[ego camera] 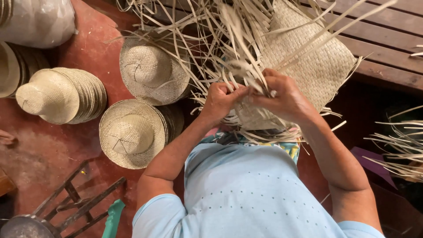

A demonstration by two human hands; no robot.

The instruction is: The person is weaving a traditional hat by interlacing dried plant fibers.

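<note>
Straw weave [308,57] beside stacked hats [132,132]

Single head-worn camera, looks steeply down from above wearer's chest; close range on hands, red floor [79,145] beyond.

Pale tan checker-woven straw mat [308,57], red floor [48,150]

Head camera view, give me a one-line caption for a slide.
Both hands, left and right, grip pale straw strips of an unfinished woven piece, stacked straw hats alongside on the red floor.
</note>
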